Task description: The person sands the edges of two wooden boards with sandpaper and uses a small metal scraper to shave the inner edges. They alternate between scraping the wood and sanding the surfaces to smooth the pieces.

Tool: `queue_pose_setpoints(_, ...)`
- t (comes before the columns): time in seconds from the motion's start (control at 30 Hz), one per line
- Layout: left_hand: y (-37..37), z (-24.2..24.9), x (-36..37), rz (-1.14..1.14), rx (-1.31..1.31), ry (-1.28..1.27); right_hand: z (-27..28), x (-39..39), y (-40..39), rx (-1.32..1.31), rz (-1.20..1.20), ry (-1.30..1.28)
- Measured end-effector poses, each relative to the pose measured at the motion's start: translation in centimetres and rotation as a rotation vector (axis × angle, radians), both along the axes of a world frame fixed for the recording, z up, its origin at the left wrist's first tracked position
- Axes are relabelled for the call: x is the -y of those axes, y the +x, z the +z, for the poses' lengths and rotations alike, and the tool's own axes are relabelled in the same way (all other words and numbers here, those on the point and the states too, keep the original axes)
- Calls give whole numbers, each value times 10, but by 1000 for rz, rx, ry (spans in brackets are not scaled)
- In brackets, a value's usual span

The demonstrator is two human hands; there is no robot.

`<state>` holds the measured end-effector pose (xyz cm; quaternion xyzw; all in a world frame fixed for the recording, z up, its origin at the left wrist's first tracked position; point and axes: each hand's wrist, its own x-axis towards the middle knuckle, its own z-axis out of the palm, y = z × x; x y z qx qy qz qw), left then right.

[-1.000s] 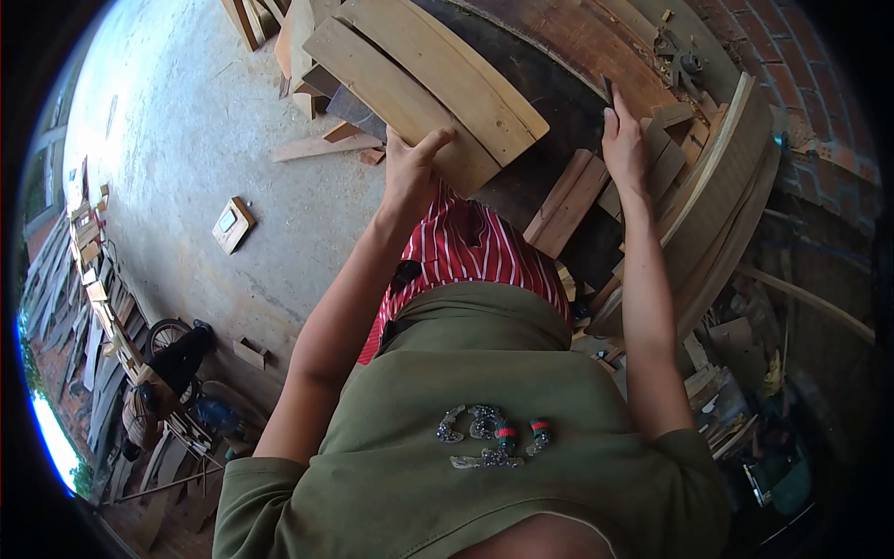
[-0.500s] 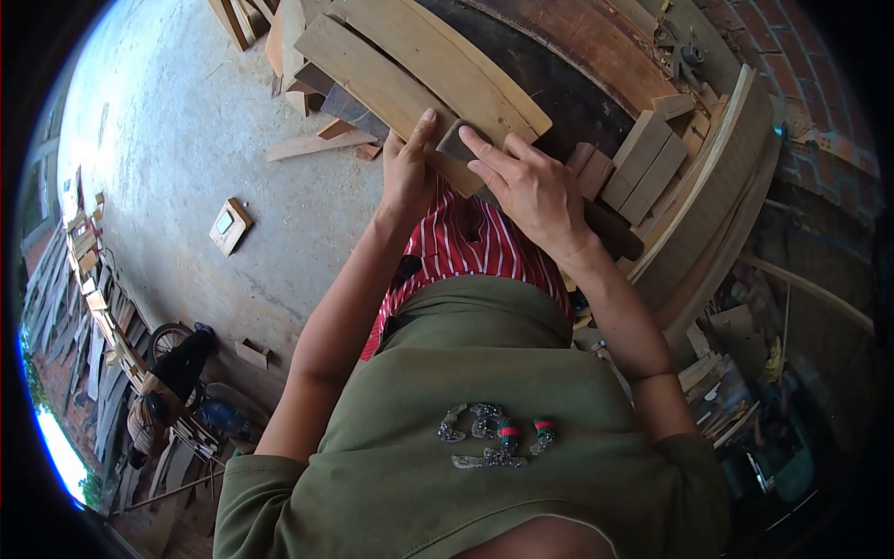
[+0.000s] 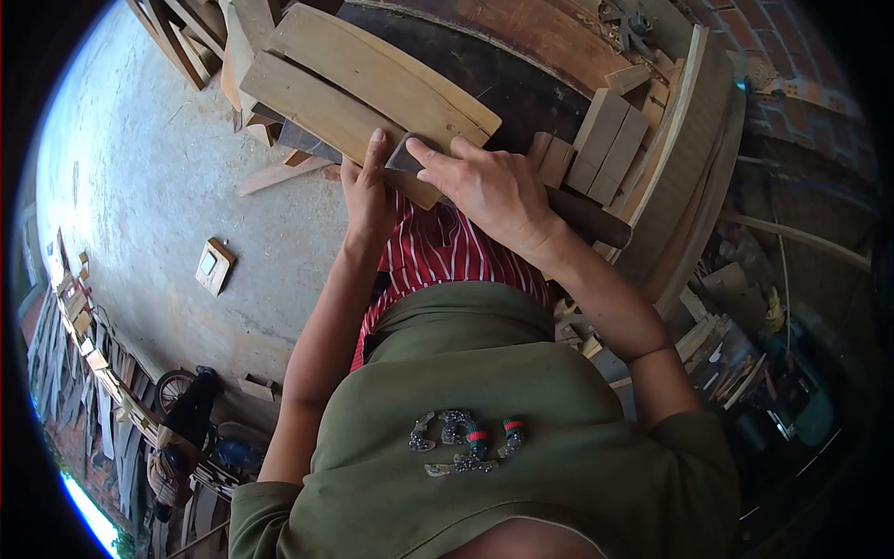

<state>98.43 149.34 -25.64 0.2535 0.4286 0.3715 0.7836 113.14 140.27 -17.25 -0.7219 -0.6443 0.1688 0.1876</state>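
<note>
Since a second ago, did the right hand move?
Yes. The right hand left the small blocks and came leftward onto the curved plank, beside the left hand.

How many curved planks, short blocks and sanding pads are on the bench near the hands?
Curved planks: 2
Short blocks: 4
Sanding pad: 1
Total: 7

Sanding pad (image 3: 402, 156) on plank (image 3: 345, 102), between both hands; blocks (image 3: 605, 140) right.

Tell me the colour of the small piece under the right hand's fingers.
Dark grey, seen in the head view: the small piece lies under the right hand on the pale plank.
</note>
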Motion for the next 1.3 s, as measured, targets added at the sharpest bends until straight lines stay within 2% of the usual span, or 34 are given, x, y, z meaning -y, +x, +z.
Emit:
queue_pose_setpoints(0.1,-1,1,0,-12,-10,24,0,-2,-4,70,-6,3)
queue_pose_setpoints(0.33,0,-7,0,1,-24,40,0,0,-2,33,-14,24)
queue_pose_setpoints(0.63,4,9,3,1,-56,27,7,-3,0,79,34,-11)
queue_pose_setpoints(1.1,2,0,1,12,-58,54,1,-1,1,2,-3,-49)
queue_pose_setpoints(1.3,0,-1,3,14,-75,48,2,-5,-2,36,3,28)
